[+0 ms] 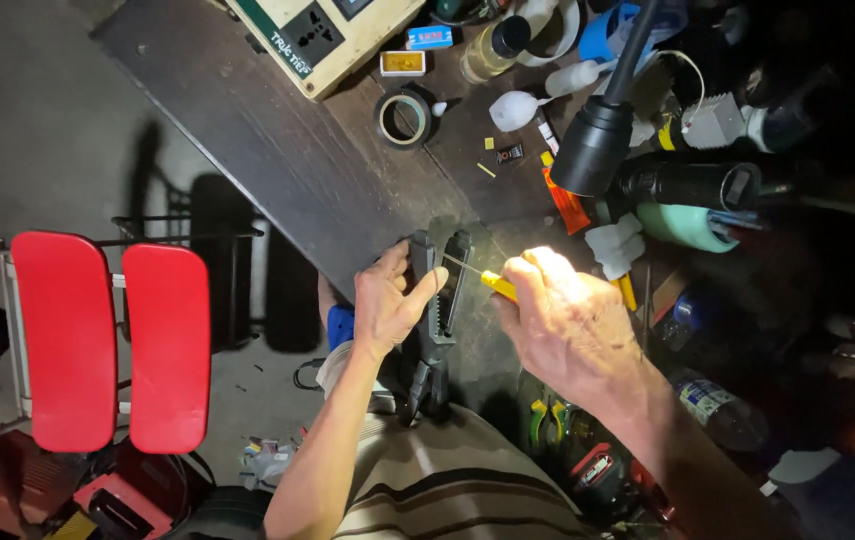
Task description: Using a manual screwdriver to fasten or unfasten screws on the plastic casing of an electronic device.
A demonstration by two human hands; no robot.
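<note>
Black hinged metal tool (438, 300) sits clamped in left hand (385, 305), handles spread; right hand (563, 320) pinches yellow-handled screwdriver (498, 286), tip meeting the upper arm, so adjustment appears unfinished.

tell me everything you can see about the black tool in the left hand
The black tool is a long plier-like hand tool, dark and dull, apparently metal with plastic handles. Its two handles are spread open, pointing up across the dark wooden bench; its jaws hang past the bench edge toward the person. The left hand grips one handle. A thin wire runs from it to the right hand, which holds a yellow piece.
</note>
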